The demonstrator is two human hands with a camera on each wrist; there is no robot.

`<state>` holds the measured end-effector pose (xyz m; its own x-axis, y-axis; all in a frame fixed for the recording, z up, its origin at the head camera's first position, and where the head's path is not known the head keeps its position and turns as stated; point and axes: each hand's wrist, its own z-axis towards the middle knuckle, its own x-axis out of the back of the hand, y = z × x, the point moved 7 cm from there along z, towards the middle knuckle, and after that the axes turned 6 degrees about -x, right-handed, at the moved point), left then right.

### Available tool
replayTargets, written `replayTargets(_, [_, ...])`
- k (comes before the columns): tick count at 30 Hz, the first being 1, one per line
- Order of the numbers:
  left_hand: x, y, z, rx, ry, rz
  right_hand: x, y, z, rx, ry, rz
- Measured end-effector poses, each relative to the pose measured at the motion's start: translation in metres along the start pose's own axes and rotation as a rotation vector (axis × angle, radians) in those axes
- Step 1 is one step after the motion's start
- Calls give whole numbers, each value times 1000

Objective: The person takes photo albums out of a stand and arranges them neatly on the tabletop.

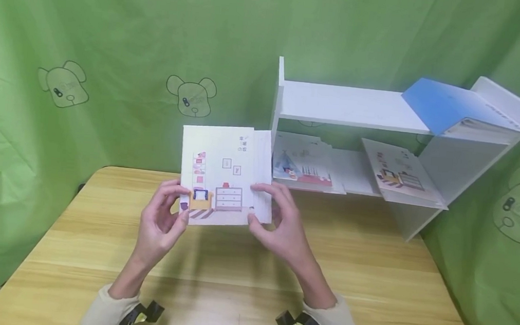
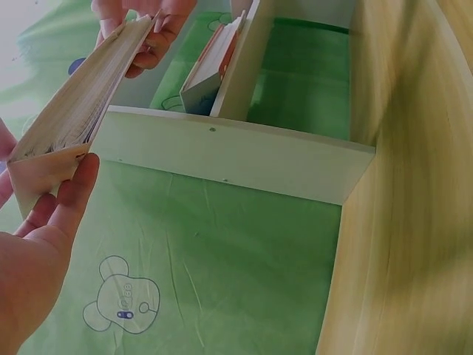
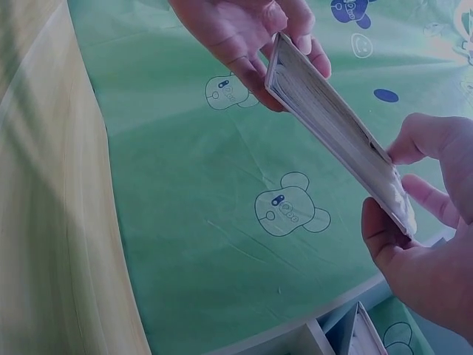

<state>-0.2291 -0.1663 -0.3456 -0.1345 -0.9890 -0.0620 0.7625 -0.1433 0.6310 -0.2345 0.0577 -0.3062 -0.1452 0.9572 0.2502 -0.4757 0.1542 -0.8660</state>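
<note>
Above the table I hold a thick white book (image 1: 214, 174), its cover drawn with a yellow armchair, a chest of drawers and small pictures. My left hand (image 1: 159, 221) grips its left edge, thumb near the lower corner. The right hand (image 1: 287, 227) grips the opposite side, thumb and index finger on the front, other fingers partly hidden behind. At the right, a paler strip of the book (image 1: 263, 157) shows beyond the cover. In the left wrist view the book (image 2: 92, 96) is seen edge-on with its pages between the covers; the right wrist view also shows the page edges (image 3: 332, 118).
A white two-tier shelf (image 1: 339, 105) stands at the back right of the wooden table (image 1: 230, 294). A blue binder (image 1: 459, 108) leans on its top tier. Below are illustrated books at left (image 1: 302, 161) and right (image 1: 400, 175). Green curtain (image 1: 137, 28) surrounds the table.
</note>
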Motion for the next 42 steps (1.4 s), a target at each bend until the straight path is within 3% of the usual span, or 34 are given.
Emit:
replayTargets(22, [16, -5, -1, 7, 103, 22, -11, -2, 10, -48, 11, -173])
replayTargets(31, [21, -9, -1, 30, 140, -12, -10, 32, 19, -37, 47, -250])
replayTargets(42, [29, -16, -1, 71, 157, -20, -18, 48, 26, -62, 37, -142])
